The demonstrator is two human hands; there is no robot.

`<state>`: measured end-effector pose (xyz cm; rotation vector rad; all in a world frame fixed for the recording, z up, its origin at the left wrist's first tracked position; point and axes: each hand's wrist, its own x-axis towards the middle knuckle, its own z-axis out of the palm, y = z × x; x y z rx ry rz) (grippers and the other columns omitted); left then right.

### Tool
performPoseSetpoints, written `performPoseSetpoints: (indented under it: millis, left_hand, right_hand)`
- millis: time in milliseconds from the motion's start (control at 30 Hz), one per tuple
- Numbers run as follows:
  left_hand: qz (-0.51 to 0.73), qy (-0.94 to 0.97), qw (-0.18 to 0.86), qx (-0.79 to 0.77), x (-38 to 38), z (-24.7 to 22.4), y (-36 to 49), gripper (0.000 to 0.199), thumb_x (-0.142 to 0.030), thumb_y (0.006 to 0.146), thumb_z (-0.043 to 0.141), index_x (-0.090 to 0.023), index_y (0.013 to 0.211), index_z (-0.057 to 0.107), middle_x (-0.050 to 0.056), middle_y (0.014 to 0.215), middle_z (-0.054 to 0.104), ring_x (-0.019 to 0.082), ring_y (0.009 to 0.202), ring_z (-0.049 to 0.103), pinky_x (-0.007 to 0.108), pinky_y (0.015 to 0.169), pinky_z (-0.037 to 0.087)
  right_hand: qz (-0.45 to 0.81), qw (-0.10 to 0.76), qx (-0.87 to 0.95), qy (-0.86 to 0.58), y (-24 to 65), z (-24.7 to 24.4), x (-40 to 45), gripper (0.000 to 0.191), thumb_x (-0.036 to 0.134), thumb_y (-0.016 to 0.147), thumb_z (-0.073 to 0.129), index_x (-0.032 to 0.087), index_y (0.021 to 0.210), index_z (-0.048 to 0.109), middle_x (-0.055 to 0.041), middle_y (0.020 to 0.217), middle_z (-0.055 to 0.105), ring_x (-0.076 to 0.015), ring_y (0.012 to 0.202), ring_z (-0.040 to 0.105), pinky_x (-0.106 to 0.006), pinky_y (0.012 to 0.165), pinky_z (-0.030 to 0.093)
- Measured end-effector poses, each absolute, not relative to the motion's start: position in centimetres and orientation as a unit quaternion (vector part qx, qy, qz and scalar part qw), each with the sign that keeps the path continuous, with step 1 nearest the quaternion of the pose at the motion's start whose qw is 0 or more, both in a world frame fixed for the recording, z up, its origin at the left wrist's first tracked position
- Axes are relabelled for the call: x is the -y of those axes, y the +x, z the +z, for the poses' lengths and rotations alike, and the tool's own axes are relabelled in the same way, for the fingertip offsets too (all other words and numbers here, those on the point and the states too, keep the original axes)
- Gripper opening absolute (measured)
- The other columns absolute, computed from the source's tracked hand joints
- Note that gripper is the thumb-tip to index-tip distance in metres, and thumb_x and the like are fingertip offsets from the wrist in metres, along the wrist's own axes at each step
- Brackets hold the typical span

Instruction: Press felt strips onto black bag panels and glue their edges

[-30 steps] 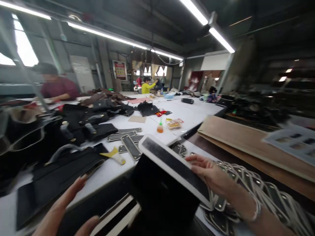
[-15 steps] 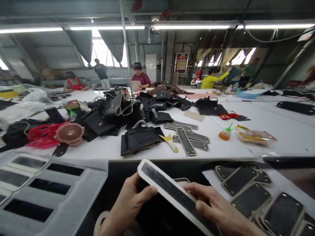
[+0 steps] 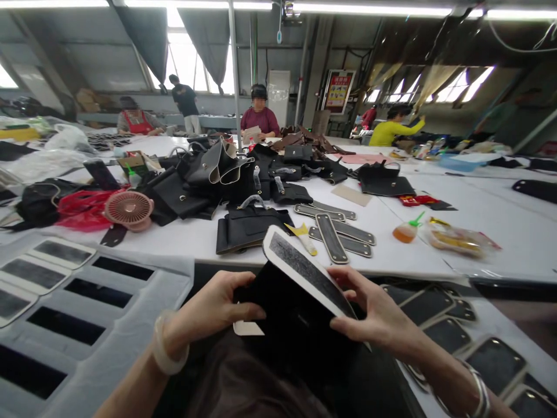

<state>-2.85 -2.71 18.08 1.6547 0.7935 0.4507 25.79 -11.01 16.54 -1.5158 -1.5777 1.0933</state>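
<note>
My right hand [image 3: 368, 307] grips a long black panel with a white border [image 3: 300, 268], thumb on the near edge and fingers at the far edge. The panel is tilted, its upper left end raised. Below it is a dark black leather piece [image 3: 289, 310], whose outline is lost in shadow. My left hand [image 3: 224, 302] pinches the left side of this piece between thumb and fingers. A white corner [image 3: 249, 329] shows under my left thumb. Several black panels with pale edges and rivets [image 3: 491, 360] lie overlapping to the right of my right forearm.
A pale sheet [image 3: 143, 313] with black strips and white-bordered panels is at left. On the white table [image 3: 413, 255] are black bags [image 3: 243, 229], riveted strips [image 3: 333, 238], a yellow scraper [image 3: 303, 235], a pink fan [image 3: 129, 209] and an amber bottle [image 3: 404, 232]. Several people work beyond.
The white-bordered panel has moved up and shifted in my hands. My left hand has left its upper end and now holds the dark piece to the left. The view has tilted downward.
</note>
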Motion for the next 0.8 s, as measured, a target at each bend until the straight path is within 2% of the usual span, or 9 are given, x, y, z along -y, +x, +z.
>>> performPoseSetpoints:
  millis: [67, 200, 367, 467, 567, 800]
  left_hand:
    - [0.213, 0.708, 0.566, -0.364, 2.0, 17.4, -3.2, 0.02, -0.03, 0.074, 0.07, -0.016, 0.089, 0.069, 0.001, 0.079, 0.069, 0.02, 0.073, 0.063, 0.028, 0.068, 0.051]
    - [0.283, 0.762, 0.394, -0.429, 1.5, 16.6, -3.4, 0.019, -0.033, 0.076, 0.066, -0.018, 0.087, 0.07, 0.001, 0.082, 0.07, 0.021, 0.08, 0.062, 0.029, 0.077, 0.05]
    - [0.255, 0.805, 0.279, -0.458, 1.8, 15.6, -4.2, 0.01, -0.031, 0.083, 0.06, -0.022, 0.081, 0.065, -0.002, 0.077, 0.066, 0.017, 0.072, 0.06, 0.024, 0.068, 0.045]
    - [0.25, 0.814, 0.264, -0.453, 1.8, 14.4, -4.7, 0.004, -0.024, 0.084, 0.059, -0.021, 0.081, 0.061, -0.002, 0.081, 0.066, 0.016, 0.074, 0.06, 0.023, 0.067, 0.042]
    - [0.25, 0.811, 0.271, -0.455, 1.9, 13.1, -4.9, 0.004, -0.024, 0.084, 0.059, -0.021, 0.081, 0.06, -0.001, 0.082, 0.066, 0.016, 0.074, 0.06, 0.024, 0.067, 0.043]
    - [0.236, 0.802, 0.335, -0.434, 2.7, 9.1, -3.9, 0.017, -0.016, 0.081, 0.057, -0.021, 0.095, 0.065, 0.004, 0.094, 0.069, 0.021, 0.087, 0.063, 0.03, 0.078, 0.048]
  right_hand:
    - [0.39, 0.35, 0.626, -0.578, 25.9, 16.2, 10.0, 0.063, 0.036, 0.067, 0.074, 0.023, 0.123, 0.048, -0.0059, 0.116, 0.056, -0.0235, 0.098, 0.057, -0.036, 0.086, 0.046]
    - [0.246, 0.369, 0.702, -0.557, 25.4, 15.0, 8.2, 0.064, 0.033, 0.067, 0.077, 0.023, 0.122, 0.046, -0.0065, 0.12, 0.054, -0.0252, 0.112, 0.052, -0.038, 0.098, 0.04]
    - [0.196, 0.383, 0.726, -0.537, 24.2, 13.3, 7.3, 0.062, 0.03, 0.068, 0.076, 0.021, 0.12, 0.044, -0.0069, 0.116, 0.054, -0.0235, 0.107, 0.053, -0.036, 0.094, 0.044]
    - [0.194, 0.39, 0.73, -0.526, 23.7, 12.4, 7.4, 0.061, 0.027, 0.069, 0.075, 0.021, 0.12, 0.044, -0.0066, 0.114, 0.054, -0.0227, 0.106, 0.054, -0.037, 0.094, 0.046]
    - [0.187, 0.381, 0.739, -0.523, 23.5, 11.5, 7.5, 0.062, 0.026, 0.069, 0.075, 0.021, 0.122, 0.042, -0.007, 0.116, 0.052, -0.0224, 0.108, 0.054, -0.037, 0.097, 0.046]
    - [0.179, 0.276, 0.757, -0.564, 23.8, 10.1, 7.9, 0.064, 0.026, 0.072, 0.074, 0.02, 0.125, 0.04, -0.0088, 0.123, 0.049, -0.0234, 0.112, 0.052, -0.039, 0.099, 0.045]
